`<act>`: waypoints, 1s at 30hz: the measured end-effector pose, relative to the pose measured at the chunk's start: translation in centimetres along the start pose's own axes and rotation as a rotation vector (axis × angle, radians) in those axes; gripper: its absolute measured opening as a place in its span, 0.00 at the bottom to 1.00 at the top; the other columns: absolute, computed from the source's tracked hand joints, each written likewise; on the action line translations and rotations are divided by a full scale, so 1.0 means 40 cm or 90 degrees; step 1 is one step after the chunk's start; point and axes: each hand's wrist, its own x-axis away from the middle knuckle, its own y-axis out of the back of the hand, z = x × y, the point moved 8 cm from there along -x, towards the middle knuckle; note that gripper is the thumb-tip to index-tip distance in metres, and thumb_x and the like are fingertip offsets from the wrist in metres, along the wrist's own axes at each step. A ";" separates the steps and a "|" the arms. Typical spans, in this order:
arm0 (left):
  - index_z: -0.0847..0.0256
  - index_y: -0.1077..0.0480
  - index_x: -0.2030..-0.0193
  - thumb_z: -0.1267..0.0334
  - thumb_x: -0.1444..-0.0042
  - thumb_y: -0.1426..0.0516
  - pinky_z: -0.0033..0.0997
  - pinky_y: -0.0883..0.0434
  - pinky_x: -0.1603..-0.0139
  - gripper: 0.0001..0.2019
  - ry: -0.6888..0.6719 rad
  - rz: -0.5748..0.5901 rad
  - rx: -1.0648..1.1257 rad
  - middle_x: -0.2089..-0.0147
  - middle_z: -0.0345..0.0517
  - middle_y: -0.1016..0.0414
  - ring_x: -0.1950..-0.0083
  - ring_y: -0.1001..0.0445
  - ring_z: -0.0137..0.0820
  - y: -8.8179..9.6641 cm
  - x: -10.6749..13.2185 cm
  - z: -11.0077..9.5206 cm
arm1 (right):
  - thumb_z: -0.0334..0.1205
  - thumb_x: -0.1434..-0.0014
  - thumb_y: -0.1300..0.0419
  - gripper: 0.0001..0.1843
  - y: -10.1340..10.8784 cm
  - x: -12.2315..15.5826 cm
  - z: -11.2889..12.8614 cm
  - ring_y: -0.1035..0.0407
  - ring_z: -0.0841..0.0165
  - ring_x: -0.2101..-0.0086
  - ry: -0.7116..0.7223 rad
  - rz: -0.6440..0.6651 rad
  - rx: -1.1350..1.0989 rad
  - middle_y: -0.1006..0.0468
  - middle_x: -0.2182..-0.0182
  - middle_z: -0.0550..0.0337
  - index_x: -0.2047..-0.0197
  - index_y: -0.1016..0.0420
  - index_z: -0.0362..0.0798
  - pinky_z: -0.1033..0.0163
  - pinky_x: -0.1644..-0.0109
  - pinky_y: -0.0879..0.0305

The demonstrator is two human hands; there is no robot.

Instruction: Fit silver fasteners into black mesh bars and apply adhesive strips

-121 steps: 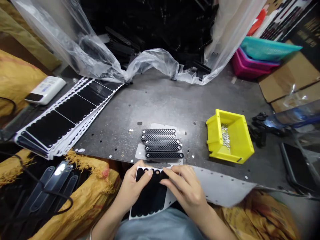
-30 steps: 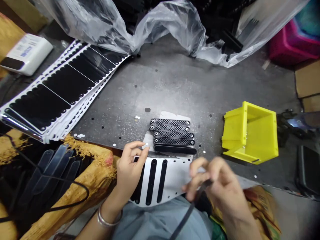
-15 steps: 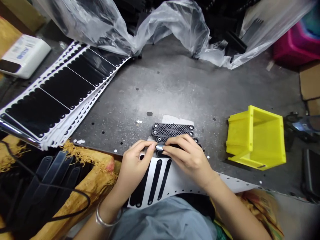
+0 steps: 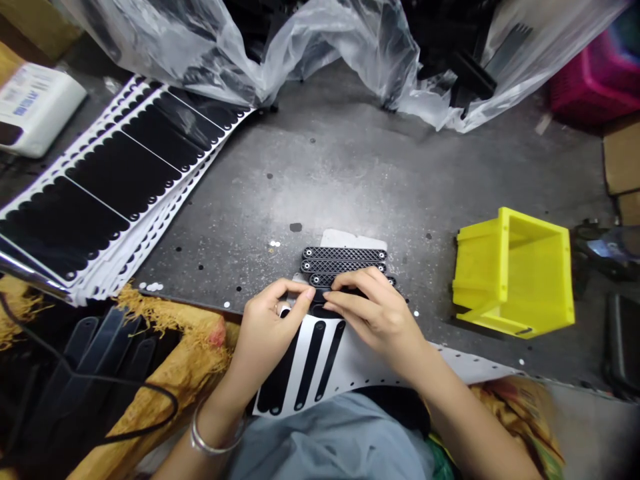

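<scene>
1. The grey worktable [image 4: 360, 173] fills most of your view. A clear plastic bag [image 4: 350, 40] of black parts slumps along its far edge.
2. Stacked sticker sheets [image 4: 115, 173] fan out well to your left. A yellow bin [image 4: 545, 280] stands apart to your right, and its contents cannot be seen from this angle.
3. A white backing sheet [image 4: 350, 360] with three long black stickers on it lies on your lap, just under both wrists.
4. Your left hand [image 4: 265, 330] and right hand [image 4: 380, 313] meet at the table's near edge, fingers curled in narrow. Thumb and index tips pinch toward each other on one part.
5. A row of ribbed black strips [image 4: 344, 254] lies side by side just beyond your knuckles, long axes running left to right across you.
6. The nearest strip [image 4: 320, 309] is the one you hold. It lies directly under your fingertips [image 4: 306, 294], parallel to the others. Your left hand is at its left end and your right hand covers its middle, so most of it is hidden.
7. Something small and pale sits by your left thumb, but it is too small to name. Tiny pale discs [image 4: 274, 244] dot the table nearby.
</scene>
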 end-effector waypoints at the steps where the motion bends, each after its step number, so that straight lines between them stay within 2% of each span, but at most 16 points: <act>1: 0.56 0.21 0.65 0.60 0.38 0.37 0.29 0.25 0.58 0.06 0.005 0.007 0.006 0.67 0.39 0.19 0.63 0.21 0.32 -0.001 -0.002 0.002 | 0.34 0.29 0.40 0.10 0.000 0.000 -0.003 0.30 0.64 0.58 -0.004 0.003 -0.006 0.20 0.56 0.53 0.50 0.18 0.49 0.56 0.55 0.28; 7: 0.57 0.21 0.65 0.58 0.38 0.37 0.27 0.25 0.64 0.07 0.019 0.050 0.031 0.68 0.40 0.18 0.65 0.21 0.32 -0.006 -0.014 0.012 | 0.35 0.30 0.39 0.10 0.000 0.004 -0.015 0.30 0.64 0.58 -0.008 0.010 -0.009 0.19 0.56 0.54 0.51 0.17 0.51 0.56 0.55 0.28; 11: 0.58 0.20 0.63 0.58 0.37 0.38 0.26 0.25 0.66 0.08 0.009 0.046 0.039 0.67 0.41 0.17 0.68 0.22 0.30 -0.004 -0.017 0.018 | 0.36 0.30 0.39 0.09 0.007 0.001 -0.014 0.29 0.65 0.59 -0.009 0.008 -0.007 0.19 0.57 0.54 0.52 0.17 0.51 0.56 0.55 0.29; 18: 0.58 0.20 0.63 0.58 0.38 0.38 0.27 0.25 0.63 0.08 0.007 0.037 0.035 0.65 0.42 0.16 0.65 0.20 0.31 -0.004 -0.014 0.020 | 0.36 0.30 0.39 0.08 0.007 0.003 -0.018 0.30 0.65 0.59 0.002 0.013 -0.010 0.20 0.57 0.54 0.53 0.17 0.49 0.56 0.55 0.29; 24: 0.57 0.21 0.66 0.59 0.40 0.36 0.26 0.27 0.66 0.06 0.026 0.041 0.042 0.70 0.39 0.20 0.65 0.22 0.31 -0.009 -0.013 0.014 | 0.36 0.30 0.38 0.09 -0.011 0.000 -0.012 0.31 0.64 0.58 0.009 0.008 0.018 0.20 0.57 0.53 0.53 0.17 0.48 0.57 0.55 0.28; 28: 0.58 0.23 0.67 0.58 0.40 0.37 0.24 0.31 0.71 0.08 0.045 0.038 0.040 0.70 0.38 0.21 0.69 0.26 0.29 -0.012 -0.008 0.017 | 0.35 0.30 0.39 0.11 0.021 0.022 0.004 0.29 0.62 0.54 0.013 0.015 0.035 0.20 0.52 0.49 0.47 0.19 0.47 0.55 0.51 0.26; 30: 0.59 0.23 0.67 0.56 0.40 0.37 0.23 0.34 0.72 0.09 0.062 0.040 0.035 0.70 0.38 0.22 0.72 0.29 0.26 -0.012 -0.005 0.023 | 0.35 0.31 0.38 0.13 0.060 0.050 -0.017 0.28 0.62 0.53 -0.035 0.006 0.049 0.21 0.52 0.49 0.45 0.20 0.45 0.56 0.49 0.27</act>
